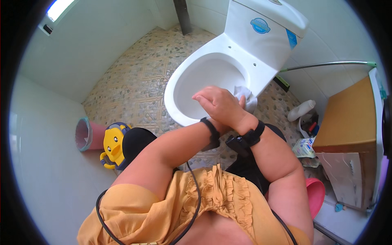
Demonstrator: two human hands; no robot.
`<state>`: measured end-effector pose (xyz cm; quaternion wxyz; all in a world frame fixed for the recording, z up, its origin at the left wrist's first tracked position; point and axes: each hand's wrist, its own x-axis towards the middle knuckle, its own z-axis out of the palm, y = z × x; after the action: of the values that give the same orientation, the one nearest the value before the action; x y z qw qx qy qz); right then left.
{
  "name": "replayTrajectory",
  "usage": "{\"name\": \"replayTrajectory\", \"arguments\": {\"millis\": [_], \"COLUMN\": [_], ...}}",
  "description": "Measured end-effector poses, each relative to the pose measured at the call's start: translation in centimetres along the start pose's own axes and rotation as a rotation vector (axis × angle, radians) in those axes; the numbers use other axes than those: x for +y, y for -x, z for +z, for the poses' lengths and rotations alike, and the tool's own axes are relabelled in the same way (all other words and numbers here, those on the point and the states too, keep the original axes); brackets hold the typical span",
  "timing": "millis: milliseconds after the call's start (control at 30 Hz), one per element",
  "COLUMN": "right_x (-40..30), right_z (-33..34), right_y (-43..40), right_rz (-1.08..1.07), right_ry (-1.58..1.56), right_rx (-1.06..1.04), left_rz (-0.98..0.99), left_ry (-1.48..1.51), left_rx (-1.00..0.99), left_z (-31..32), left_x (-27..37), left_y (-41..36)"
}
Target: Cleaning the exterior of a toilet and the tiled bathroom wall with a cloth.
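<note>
My forearms cross above the near rim of a white toilet bowl (169, 92). My left hand (242, 101) passes under my right wrist and is mostly hidden. Its visible fingers press a light grey cloth (250, 99) against the right side of the rim. Over the bowl, my right hand (216, 102) is bent at the wrist with its fingers curled under. Whether anything lies inside that hand is hidden. A black strap circles each wrist. The toilet has no seat fitted, and two bolt holes show behind the bowl.
At left stand a pink bin (95, 133) and a yellow duck-faced item (114, 147). Along the right are a white bottle (301, 110), a plastic packet (304, 148), a brown cabinet (349, 113), a pink basin (315, 196) and a metal pole (327, 65). A black cable crosses my body.
</note>
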<state>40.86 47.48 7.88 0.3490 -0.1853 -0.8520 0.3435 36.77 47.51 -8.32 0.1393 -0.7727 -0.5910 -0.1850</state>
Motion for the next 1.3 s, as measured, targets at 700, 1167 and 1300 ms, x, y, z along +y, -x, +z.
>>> {"name": "replayTrajectory", "arguments": {"millis": [700, 1167, 1300], "right_x": [-1.6, -3.7, -3.2], "right_z": [3.2, 1.1, 0.1], "right_y": [0.4, -0.1, -0.2], "right_rz": [-0.082, -0.107, -0.065], "right_ry": [0.028, -0.187, -0.198], "right_rx": [-0.173, -0.132, -0.118], "left_rz": [-0.303, -0.529, -0.466], "left_ry": [0.140, 0.169, 0.069], "left_rx": [-0.160, -0.177, -0.215], "left_z": [-11.2, -6.1, -4.3], "left_x": [-16.7, -22.7, -22.9], "left_y": [10.0, -1.0, -4.8]}}
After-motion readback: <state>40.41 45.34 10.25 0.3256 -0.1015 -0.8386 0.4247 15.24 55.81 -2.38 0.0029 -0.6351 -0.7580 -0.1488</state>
